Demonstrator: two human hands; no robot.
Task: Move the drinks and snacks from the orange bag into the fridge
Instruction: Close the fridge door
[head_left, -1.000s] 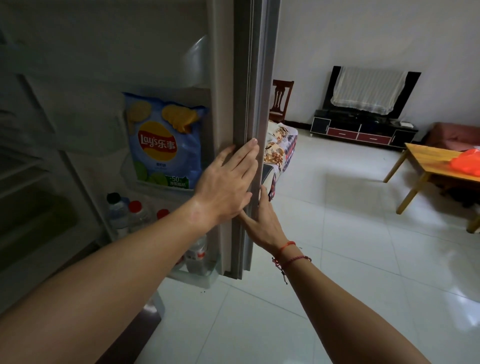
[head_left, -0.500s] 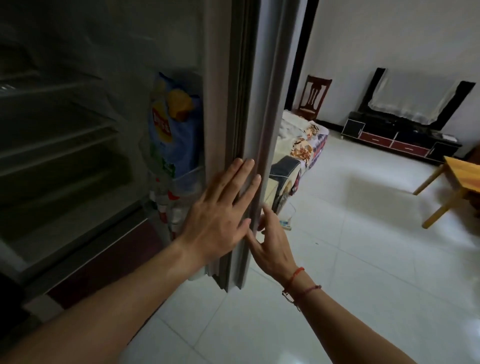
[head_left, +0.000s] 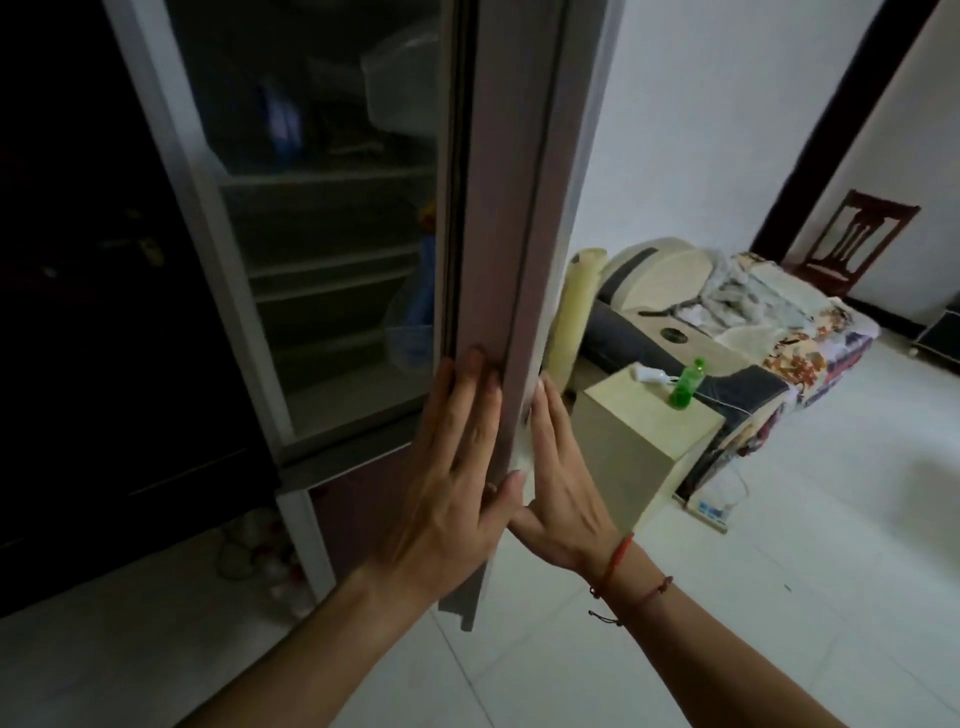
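Pressing flat against the long pale-grey metal edge of the fridge door (head_left: 519, 208), both bare hands lie open with straight fingers and grip nothing. The left hand (head_left: 452, 483) rests on the inner side beside the dark rubber seal. The right hand (head_left: 563, 478), a thin red string bracelet (head_left: 618, 561) knotted round its wrist, rests on the outer face, and the two thumbs nearly meet at the door's edge. The door stands only narrowly ajar from the grey-framed fridge (head_left: 171, 156). Through the gap a blue snack bag with a yellow patch (head_left: 422, 296) shows dimly on the inside of the door, behind a cloudy plastic rack, too blurred to read. Deeper in, flat pale shelves (head_left: 332, 265) step back into shadow. Glossy white floor tiles (head_left: 779, 571) spread below. Just right of the door stands a plain beige box-shaped stand (head_left: 639, 441), with a small green plastic bottle (head_left: 685, 387) upright on top and a white plug-like piece (head_left: 649, 373) lying beside it. Behind it a pale yellow rolled mat (head_left: 576, 317) leans upright. Next to that sits a rounded cream and dark-grey padded chair (head_left: 654, 280), with a quilted floral cover (head_left: 810, 343) draped along its far end. Against the white wall beyond is a dark red wooden chair with a slatted back (head_left: 852, 244).
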